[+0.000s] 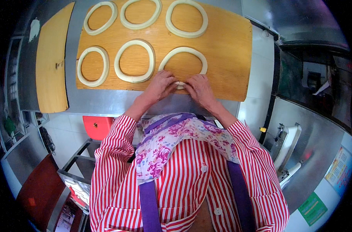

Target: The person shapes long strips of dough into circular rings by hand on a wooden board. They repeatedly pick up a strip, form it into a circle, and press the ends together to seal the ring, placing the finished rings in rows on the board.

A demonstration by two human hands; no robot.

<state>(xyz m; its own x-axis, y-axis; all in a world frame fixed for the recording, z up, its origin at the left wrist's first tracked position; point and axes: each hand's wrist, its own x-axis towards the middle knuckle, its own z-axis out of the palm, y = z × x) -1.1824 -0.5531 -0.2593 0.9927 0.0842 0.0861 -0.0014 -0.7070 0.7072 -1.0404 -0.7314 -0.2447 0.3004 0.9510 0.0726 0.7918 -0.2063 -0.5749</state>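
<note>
Several pale dough rings lie on a wooden board (226, 50). The nearest dough ring (183, 51) sits at the board's front edge on the right. My left hand (160, 84) and my right hand (199, 88) meet at that ring's near side, fingers pinching the dough where its ends come together. That joint is mostly hidden under my fingers. To the left of it lie a middle ring (134, 61) and a left ring (93, 66). Three more rings lie in the back row, such as the back right ring (186, 18).
The board rests on a steel counter (106, 101). A second wooden board (52, 58) lies to the left. A red stool (97, 126) and a metal rack (77, 162) stand below the counter on the left. Steel equipment (299, 154) stands on the right.
</note>
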